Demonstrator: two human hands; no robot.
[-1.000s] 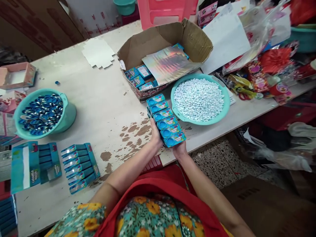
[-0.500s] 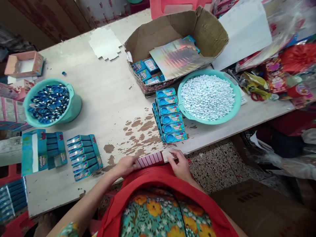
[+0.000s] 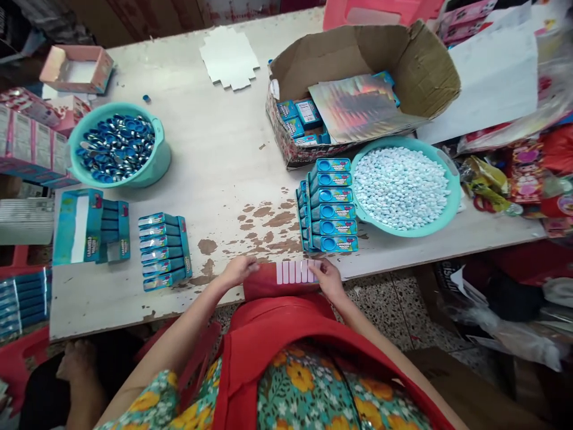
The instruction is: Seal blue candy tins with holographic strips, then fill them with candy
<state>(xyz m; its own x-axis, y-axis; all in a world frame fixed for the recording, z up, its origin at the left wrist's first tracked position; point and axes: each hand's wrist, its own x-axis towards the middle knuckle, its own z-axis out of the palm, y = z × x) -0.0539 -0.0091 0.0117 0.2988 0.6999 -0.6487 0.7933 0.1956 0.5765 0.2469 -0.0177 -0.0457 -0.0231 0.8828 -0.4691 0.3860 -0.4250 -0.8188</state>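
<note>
Hands (image 3: 330,280) at red sheet (image 3: 260,282), underside hidden

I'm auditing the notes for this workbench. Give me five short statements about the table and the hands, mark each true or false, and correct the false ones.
1. The right hand is at the row of pale strips on the dark red sheet. True.
2. The left hand holds a blue candy box. False: it is at the left end of the dark red sheet.
3. Holographic sheets lie in the cardboard box. True.
4. The turquoise tub on the left holds white candies. False: it holds blue-and-silver pieces; the white candies fill the basin on the right.
5. One small blue piece lies on the table, outside the turquoise tub. True.
</note>
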